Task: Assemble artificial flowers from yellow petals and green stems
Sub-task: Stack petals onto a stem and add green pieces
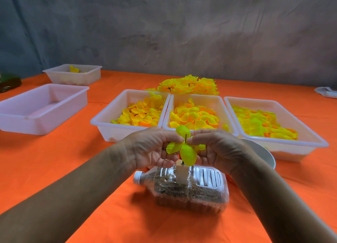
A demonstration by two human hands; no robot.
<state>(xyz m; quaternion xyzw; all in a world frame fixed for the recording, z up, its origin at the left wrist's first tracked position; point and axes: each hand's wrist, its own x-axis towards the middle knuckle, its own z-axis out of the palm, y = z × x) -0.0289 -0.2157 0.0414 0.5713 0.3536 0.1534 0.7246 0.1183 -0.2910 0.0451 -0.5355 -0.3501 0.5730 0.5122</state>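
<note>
Orange cloth covers the bench (54,170). Three white trays of yellow petals (195,118) sit mid-frame. At lower centre a plastic bottle (189,188) lies sideways. Above it, left hand (153,148) and right hand (217,148) pinch a yellow-green petal cluster (187,151) threaded on a thin dark stem (185,138).

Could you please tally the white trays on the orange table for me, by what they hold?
Trays heaped with yellow petals: 3
Tray with a few petals: 1
Empty tray: 1
Total: 5
</note>
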